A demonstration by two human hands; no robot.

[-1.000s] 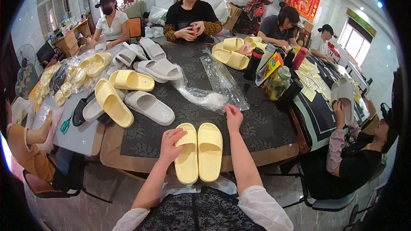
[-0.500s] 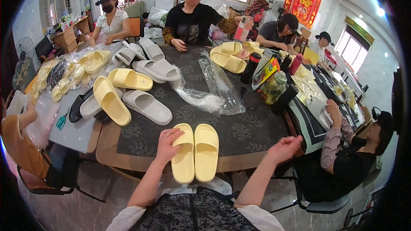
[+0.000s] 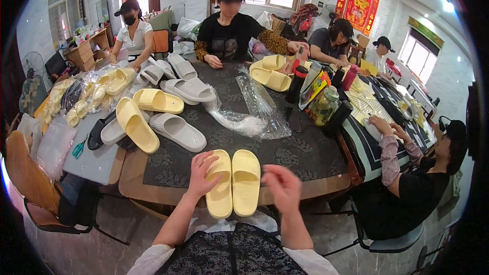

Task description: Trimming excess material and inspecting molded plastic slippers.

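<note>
Two pale yellow slippers lie side by side at the table's front edge, toes pointing away from me. At the left slipper [image 3: 219, 198], my left hand [image 3: 202, 174] has its fingers apart, reaching over the strap's side with the thumb above the footbed. Close to the right side of the right slipper [image 3: 246, 193] is my right hand [image 3: 283, 186], slightly blurred. Its fingers are curled together; whatever they may hold cannot be made out.
Grey slippers [image 3: 179, 131] and more yellow slippers [image 3: 136, 125] are piled left of centre. Clear plastic wrapping [image 3: 265, 107] lies mid-table. Bottles [image 3: 296, 84] and a glass jar [image 3: 326, 104] stand right. Teal scissors [image 3: 78, 149] lie left. Co-workers sit around the tables.
My right hand has swung left from the table's right side to the right slipper. The left hand's thumb now shows over the footbed. The co-worker opposite has lowered the phone-like object.
</note>
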